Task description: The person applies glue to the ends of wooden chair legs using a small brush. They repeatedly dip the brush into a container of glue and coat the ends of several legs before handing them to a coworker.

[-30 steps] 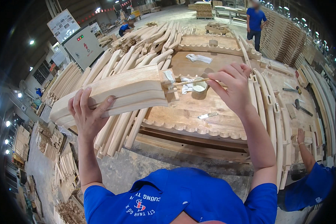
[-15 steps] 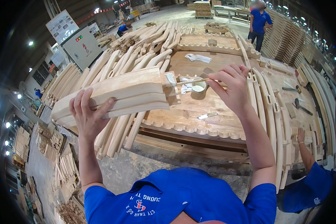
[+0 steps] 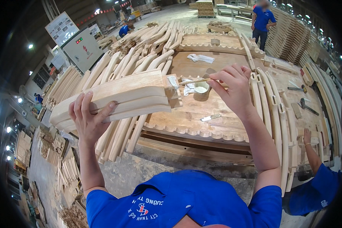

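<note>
My right hand (image 3: 231, 86) pinches the stick (image 3: 195, 81), my left hand (image 3: 89, 123) grips the wooden block (image 3: 138, 89); excess white paste (image 3: 173, 82) could cause drips.

The palm of the left grip (image 3: 89, 116) is hidden against the wooden piece (image 3: 129, 91), which also covers part of the bars (image 3: 116, 141) behind it. The right grip (image 3: 231, 85) hides the near end of the thin stick (image 3: 193, 81); left of that grip, the stick's tip is too small to make out clearly. Well right of it, a co-worker (image 3: 317, 190) is cut off by the dark rim; far beyond, a standing person's (image 3: 262, 23) face is blurred.
</note>
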`<action>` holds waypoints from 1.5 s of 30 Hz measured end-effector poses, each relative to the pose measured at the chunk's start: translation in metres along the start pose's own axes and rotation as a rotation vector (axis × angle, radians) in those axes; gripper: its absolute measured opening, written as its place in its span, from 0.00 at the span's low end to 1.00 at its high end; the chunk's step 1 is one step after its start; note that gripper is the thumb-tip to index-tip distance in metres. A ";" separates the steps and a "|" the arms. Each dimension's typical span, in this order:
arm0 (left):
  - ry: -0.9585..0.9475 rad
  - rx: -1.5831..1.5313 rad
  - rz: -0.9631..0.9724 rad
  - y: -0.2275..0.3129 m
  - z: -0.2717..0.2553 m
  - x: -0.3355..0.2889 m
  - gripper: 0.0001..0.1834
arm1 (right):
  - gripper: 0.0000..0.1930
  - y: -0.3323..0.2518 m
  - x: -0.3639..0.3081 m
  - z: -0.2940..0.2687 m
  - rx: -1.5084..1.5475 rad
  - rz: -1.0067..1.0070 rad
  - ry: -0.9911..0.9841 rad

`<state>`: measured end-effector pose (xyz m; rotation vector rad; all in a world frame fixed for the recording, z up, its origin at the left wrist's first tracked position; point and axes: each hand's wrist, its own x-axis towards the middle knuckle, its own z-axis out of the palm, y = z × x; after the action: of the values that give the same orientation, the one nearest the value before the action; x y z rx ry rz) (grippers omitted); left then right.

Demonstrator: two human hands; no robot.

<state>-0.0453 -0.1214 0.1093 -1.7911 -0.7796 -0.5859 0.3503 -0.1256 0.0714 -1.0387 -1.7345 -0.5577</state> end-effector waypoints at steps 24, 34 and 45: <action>-0.050 -0.036 -0.038 0.002 0.001 0.005 0.31 | 0.04 0.017 -0.010 -0.011 0.120 -0.024 -0.105; -0.025 -0.032 -0.024 0.005 -0.006 0.008 0.33 | 0.05 0.010 -0.013 0.002 0.060 -0.008 -0.104; -0.068 -0.003 -0.038 0.006 -0.007 0.008 0.35 | 0.05 0.009 -0.019 0.005 0.090 0.020 -0.129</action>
<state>-0.0362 -0.1276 0.1133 -1.8101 -0.8606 -0.5537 0.3578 -0.1243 0.0507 -1.0466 -1.8428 -0.4027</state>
